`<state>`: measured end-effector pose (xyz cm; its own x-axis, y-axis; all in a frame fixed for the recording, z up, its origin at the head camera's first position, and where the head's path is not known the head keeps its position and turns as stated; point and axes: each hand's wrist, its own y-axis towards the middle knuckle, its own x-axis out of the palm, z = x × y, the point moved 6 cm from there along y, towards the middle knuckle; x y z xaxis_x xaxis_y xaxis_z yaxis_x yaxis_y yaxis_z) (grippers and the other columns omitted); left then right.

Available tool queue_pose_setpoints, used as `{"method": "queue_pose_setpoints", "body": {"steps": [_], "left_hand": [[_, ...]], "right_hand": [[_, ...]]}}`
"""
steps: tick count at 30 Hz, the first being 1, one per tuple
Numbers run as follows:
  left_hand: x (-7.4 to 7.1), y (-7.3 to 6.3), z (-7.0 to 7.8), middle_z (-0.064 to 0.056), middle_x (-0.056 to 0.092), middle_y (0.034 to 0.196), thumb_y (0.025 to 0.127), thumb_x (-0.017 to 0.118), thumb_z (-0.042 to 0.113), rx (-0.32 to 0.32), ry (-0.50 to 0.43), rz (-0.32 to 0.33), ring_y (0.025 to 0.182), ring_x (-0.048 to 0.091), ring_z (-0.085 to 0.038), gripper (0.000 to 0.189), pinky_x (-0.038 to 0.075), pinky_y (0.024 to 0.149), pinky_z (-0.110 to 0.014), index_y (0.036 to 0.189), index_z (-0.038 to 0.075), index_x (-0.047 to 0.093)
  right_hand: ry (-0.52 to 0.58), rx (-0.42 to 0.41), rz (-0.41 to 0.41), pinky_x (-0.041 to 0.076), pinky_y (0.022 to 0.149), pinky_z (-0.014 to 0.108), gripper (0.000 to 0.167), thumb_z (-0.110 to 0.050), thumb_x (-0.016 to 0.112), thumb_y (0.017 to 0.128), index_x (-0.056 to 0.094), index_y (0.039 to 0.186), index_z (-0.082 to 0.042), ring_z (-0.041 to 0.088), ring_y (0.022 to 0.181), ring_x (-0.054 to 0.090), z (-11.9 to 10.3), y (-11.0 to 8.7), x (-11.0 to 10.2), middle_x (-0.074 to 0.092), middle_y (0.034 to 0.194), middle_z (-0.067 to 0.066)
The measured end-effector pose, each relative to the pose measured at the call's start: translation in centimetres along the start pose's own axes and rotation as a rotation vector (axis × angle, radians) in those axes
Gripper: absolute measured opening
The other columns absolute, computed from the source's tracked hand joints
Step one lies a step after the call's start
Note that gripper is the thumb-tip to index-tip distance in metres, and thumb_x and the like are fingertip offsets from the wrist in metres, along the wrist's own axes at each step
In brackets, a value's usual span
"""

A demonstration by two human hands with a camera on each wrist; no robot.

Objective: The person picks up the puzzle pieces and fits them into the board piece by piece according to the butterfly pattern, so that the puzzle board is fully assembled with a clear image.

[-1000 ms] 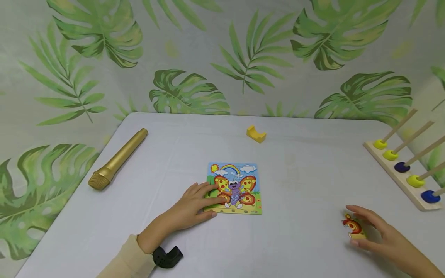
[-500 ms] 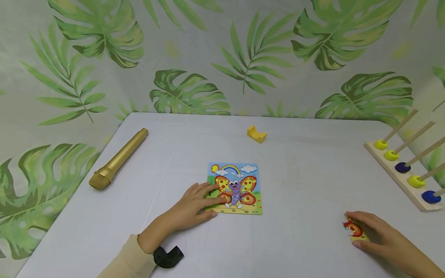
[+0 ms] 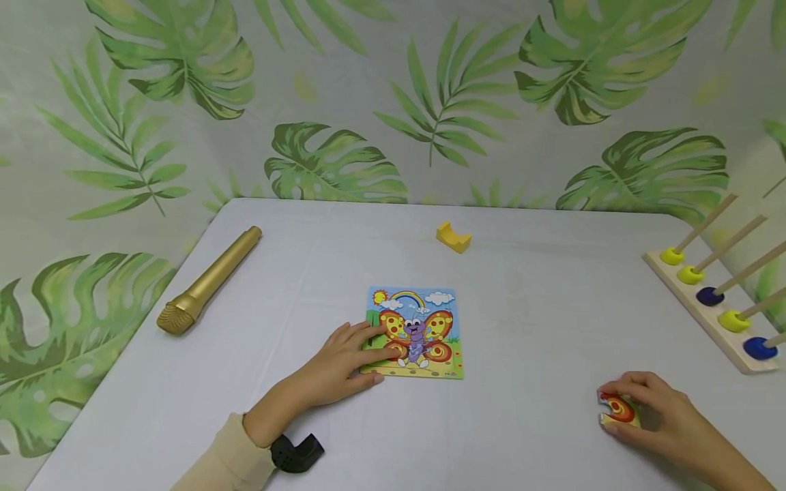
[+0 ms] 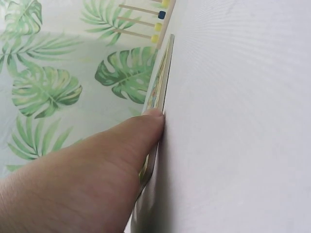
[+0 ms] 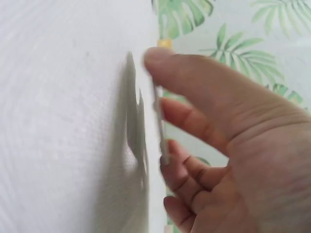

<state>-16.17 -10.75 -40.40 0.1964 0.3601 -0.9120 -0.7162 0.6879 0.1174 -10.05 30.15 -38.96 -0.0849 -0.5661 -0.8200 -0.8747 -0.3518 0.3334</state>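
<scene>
My left hand lies over the left side of a square butterfly puzzle, fingers stretched across the picture and thumb at its lower left edge. In the left wrist view the thumb touches the side of the thin puzzle board. Over on the right, my right hand pinches a loose jigsaw piece between thumb and fingers; it has a red and orange swirl like the butterfly's wing. The right wrist view shows this puzzle piece edge-on, raised off the white table with its shadow beside it.
A gold microphone lies at the left. At the back is a yellow notched block. A wooden peg board with yellow and blue beads stands at the right edge. A black curved piece lies by the left sleeve.
My right hand has brought its thumb and fingers in on the puzzle piece, lifted it and shifted slightly left. The left hand has stayed on the butterfly puzzle.
</scene>
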Motion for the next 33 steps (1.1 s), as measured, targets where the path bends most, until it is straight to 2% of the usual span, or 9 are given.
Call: {"method": "queue_pose_setpoints", "body": {"steps": [5,10,13,18,26,33], "left_hand": [[0.1,0.0,-0.1,-0.003,0.028,0.143,0.089,0.053,0.039,-0.003,-0.006,0.004,0.131,0.017,-0.028,0.040,0.008,0.104,-0.050,0.129,0.033,0.050],[0.2,0.0,-0.2,-0.003,0.028,0.143,0.089,0.053,0.039,-0.006,-0.015,0.004,0.131,0.017,-0.028,0.040,0.009,0.103,-0.050,0.128,0.033,0.050],[0.2,0.0,-0.2,-0.004,0.028,0.143,0.089,0.053,0.038,-0.001,-0.016,0.007,0.131,0.017,-0.030,0.040,0.009,0.103,-0.051,0.128,0.032,0.050],[0.1,0.0,-0.1,-0.003,0.029,0.143,0.089,0.053,0.038,0.006,-0.014,0.010,0.131,0.018,-0.029,0.040,0.010,0.103,-0.051,0.128,0.032,0.051],[0.1,0.1,-0.1,-0.002,0.027,0.144,0.089,0.052,0.040,-0.002,-0.004,0.000,0.132,0.017,-0.027,0.040,0.008,0.104,-0.049,0.128,0.034,0.050],[0.0,0.0,0.0,-0.005,0.029,0.142,0.089,0.053,0.039,0.007,0.004,0.011,0.130,0.019,-0.030,0.039,0.010,0.103,-0.050,0.128,0.033,0.051]], "right_hand": [[0.052,-0.046,0.017,0.026,0.082,0.004,0.055,-0.002,0.084,0.053,0.064,0.103,-0.013,-0.001,0.096,0.039,-2.1,1.3,-0.4,0.045,0.105,-0.004],[0.126,-0.134,0.012,0.030,0.085,0.007,0.059,0.001,0.083,0.054,0.061,0.108,-0.012,0.002,0.100,0.042,-5.8,4.0,-0.5,0.048,0.110,-0.002],[0.178,-0.189,-0.002,0.034,0.086,0.009,0.059,0.000,0.082,0.057,0.060,0.111,-0.013,0.005,0.100,0.045,-8.1,5.8,0.1,0.048,0.111,0.000],[0.230,-0.222,-0.024,0.035,0.087,0.011,0.054,-0.007,0.080,0.065,0.058,0.113,-0.017,0.007,0.101,0.047,-10.9,8.5,2.4,0.048,0.114,-0.003],[0.294,-0.152,-0.117,0.044,0.084,0.025,0.046,-0.016,0.078,0.070,0.059,0.111,-0.009,0.012,0.102,0.048,-11.9,11.4,7.9,0.048,0.114,-0.003],[0.299,-0.127,-0.164,0.040,0.091,0.034,0.043,-0.022,0.076,0.072,0.060,0.109,-0.009,0.017,0.107,0.047,-11.5,12.9,11.3,0.050,0.114,0.003]]}}
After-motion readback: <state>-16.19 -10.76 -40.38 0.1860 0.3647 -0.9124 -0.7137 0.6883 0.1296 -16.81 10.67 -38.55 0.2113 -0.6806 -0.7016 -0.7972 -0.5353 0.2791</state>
